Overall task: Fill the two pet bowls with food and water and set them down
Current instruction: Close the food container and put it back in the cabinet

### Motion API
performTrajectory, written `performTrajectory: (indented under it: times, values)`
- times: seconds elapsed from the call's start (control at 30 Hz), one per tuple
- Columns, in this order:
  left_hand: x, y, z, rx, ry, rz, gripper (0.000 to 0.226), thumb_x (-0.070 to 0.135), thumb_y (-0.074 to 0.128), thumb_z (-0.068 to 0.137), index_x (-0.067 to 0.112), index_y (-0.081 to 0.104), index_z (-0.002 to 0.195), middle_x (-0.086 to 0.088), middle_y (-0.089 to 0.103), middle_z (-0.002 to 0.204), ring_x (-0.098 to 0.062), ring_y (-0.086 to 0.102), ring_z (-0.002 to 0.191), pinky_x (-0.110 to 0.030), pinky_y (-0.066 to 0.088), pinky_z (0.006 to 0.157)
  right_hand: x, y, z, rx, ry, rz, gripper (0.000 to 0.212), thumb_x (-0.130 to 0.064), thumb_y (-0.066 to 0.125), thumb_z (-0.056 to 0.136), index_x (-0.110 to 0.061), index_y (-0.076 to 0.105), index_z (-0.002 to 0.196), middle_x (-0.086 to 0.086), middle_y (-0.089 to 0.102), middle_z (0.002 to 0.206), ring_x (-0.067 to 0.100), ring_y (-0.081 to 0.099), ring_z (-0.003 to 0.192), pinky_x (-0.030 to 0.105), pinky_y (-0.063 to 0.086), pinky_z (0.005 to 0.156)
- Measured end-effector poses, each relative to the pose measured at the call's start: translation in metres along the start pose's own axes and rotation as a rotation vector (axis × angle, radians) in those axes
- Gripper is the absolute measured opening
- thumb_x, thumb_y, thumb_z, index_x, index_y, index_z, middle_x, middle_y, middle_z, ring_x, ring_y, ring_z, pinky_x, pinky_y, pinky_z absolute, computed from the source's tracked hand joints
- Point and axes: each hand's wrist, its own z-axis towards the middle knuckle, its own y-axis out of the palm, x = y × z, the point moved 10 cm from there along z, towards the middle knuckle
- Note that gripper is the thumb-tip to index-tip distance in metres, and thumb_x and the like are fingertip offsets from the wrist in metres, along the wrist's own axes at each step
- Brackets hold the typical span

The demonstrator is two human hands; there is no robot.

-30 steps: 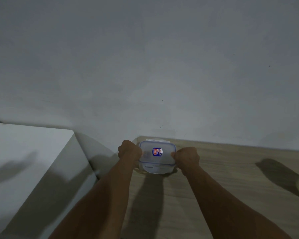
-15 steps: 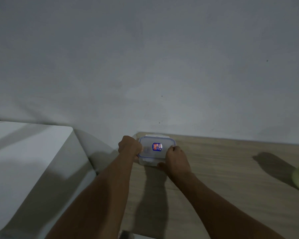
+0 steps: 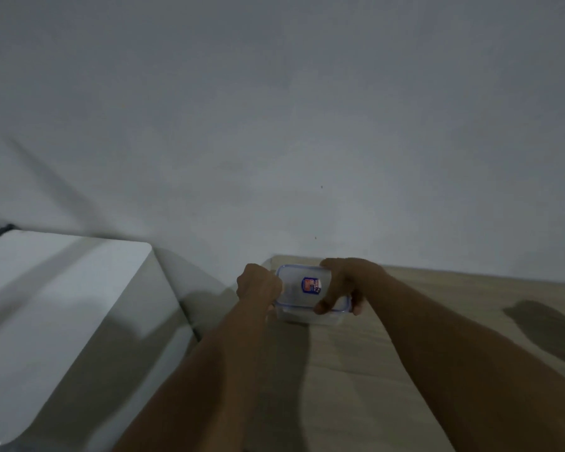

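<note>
Head view: left hand (image 3: 258, 285) and right hand (image 3: 343, 285) clasp lidded container (image 3: 310, 293), likely unclipping it; lid lifts next.

We find one printed item only: a small label (image 3: 311, 285) in red, blue and white on the middle of the lid (image 3: 299, 288) of the clear plastic box (image 3: 307, 316), which stands at the far left corner of the wooden table (image 3: 437, 321). We cannot read the label: its letters are too small and blurred to make out any word, brand or number. We see no other text, number or sign on the box, on the table, on the wall (image 3: 274, 125) behind it, or on the white cabinet (image 3: 62, 288) at the left.
</note>
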Motion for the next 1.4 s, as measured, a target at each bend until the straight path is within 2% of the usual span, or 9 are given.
performTrajectory:
  times: [0.07, 0.17, 0.27, 0.4, 0.5, 0.63, 0.83, 1.07, 1.4]
  values:
    - [0.0, 0.001, 0.001, -0.026, -0.009, -0.006, 0.03, 0.004, 0.075, 0.075, -0.001, 0.065, 0.103, -0.02, 0.067, 0.103, -0.034, 0.07, 0.087, -0.046, 0.061, 0.074, 0.002, -0.001, 0.006, -0.055, 0.047, -0.01, 0.092, -0.034, 0.094, 0.057, -0.014, 0.045, 0.132, 0.01, 0.061, 0.099, 0.03, 0.067, 0.071, 0.05, 0.056, 0.089]
    - [-0.002, 0.0, 0.001, -0.045, -0.026, -0.008, 0.025, 0.0, 0.074, 0.077, -0.003, 0.066, 0.1, -0.022, 0.067, 0.1, -0.035, 0.07, 0.083, -0.048, 0.062, 0.069, 0.003, 0.006, 0.01, -0.113, 0.069, 0.049, 0.088, -0.03, 0.095, 0.056, -0.012, 0.049, 0.129, 0.021, 0.064, 0.102, 0.04, 0.072, 0.088, 0.054, 0.058, 0.083]
    - [-0.003, 0.0, 0.001, -0.048, -0.035, -0.03, 0.029, 0.003, 0.076, 0.077, -0.004, 0.066, 0.103, -0.023, 0.068, 0.102, -0.036, 0.07, 0.086, -0.048, 0.061, 0.07, 0.009, 0.005, 0.005, -0.037, 0.058, 0.188, 0.096, -0.027, 0.095, 0.057, -0.018, 0.042, 0.136, 0.016, 0.059, 0.102, 0.033, 0.068, 0.077, 0.049, 0.06, 0.074]
    - [-0.008, 0.0, -0.001, 0.0, -0.033, -0.08, 0.033, 0.006, 0.076, 0.075, -0.002, 0.065, 0.105, -0.022, 0.068, 0.103, -0.036, 0.071, 0.084, -0.048, 0.062, 0.069, 0.048, 0.033, -0.004, 0.197, 0.145, 0.697, 0.093, -0.033, 0.097, 0.047, -0.008, 0.044, 0.119, 0.017, 0.064, 0.103, 0.024, 0.065, 0.067, 0.039, 0.058, 0.055]
    - [-0.019, 0.002, -0.005, 0.049, -0.053, -0.169, 0.044, 0.014, 0.077, 0.069, -0.001, 0.065, 0.109, -0.021, 0.068, 0.109, -0.037, 0.068, 0.095, -0.045, 0.06, 0.079, 0.065, 0.056, -0.016, 0.499, 0.142, 0.983, 0.067, -0.042, 0.093, 0.054, -0.003, 0.065, 0.1, 0.018, 0.07, 0.096, 0.026, 0.065, 0.074, 0.042, 0.056, 0.066]
    - [-0.027, 0.005, -0.02, 0.078, 0.005, -0.206, 0.039, 0.027, 0.06, 0.089, 0.003, 0.066, 0.118, -0.016, 0.067, 0.118, -0.034, 0.063, 0.111, -0.031, 0.05, 0.082, 0.054, 0.067, -0.028, 0.718, 0.096, 0.981, 0.043, -0.043, 0.068, 0.087, -0.006, 0.065, 0.108, 0.017, 0.068, 0.105, 0.036, 0.063, 0.1, 0.037, 0.047, 0.082]
    - [-0.052, 0.044, -0.036, -0.13, 0.042, -0.439, 0.046, 0.032, 0.063, 0.057, 0.017, 0.065, 0.101, -0.012, 0.07, 0.099, -0.028, 0.067, 0.084, -0.04, 0.054, 0.07, 0.072, 0.086, -0.036, 0.733, 0.145, 1.155, 0.046, -0.045, 0.06, 0.076, -0.014, 0.069, 0.11, 0.014, 0.07, 0.099, 0.03, 0.063, 0.087, 0.049, 0.053, 0.08]
    - [-0.067, 0.042, -0.109, -0.187, 0.041, -0.714, 0.036, 0.008, 0.062, 0.08, 0.017, 0.054, 0.113, -0.004, 0.063, 0.093, -0.02, 0.061, 0.079, -0.036, 0.053, 0.073, 0.092, 0.116, -0.079, 0.714, 0.1, 1.248, 0.049, -0.05, 0.059, 0.062, -0.025, 0.072, 0.101, 0.009, 0.073, 0.098, 0.034, 0.068, 0.091, 0.053, 0.056, 0.085]
    - [-0.129, 0.049, -0.252, -0.206, 0.054, -0.753, 0.037, 0.019, 0.065, 0.079, 0.027, 0.054, 0.113, -0.009, 0.065, 0.113, -0.029, 0.064, 0.102, -0.037, 0.054, 0.075, 0.13, 0.176, -0.197, 0.683, 0.01, 1.331, 0.046, -0.046, 0.063, 0.06, -0.032, 0.068, 0.104, 0.008, 0.071, 0.105, 0.032, 0.067, 0.093, 0.053, 0.055, 0.088]
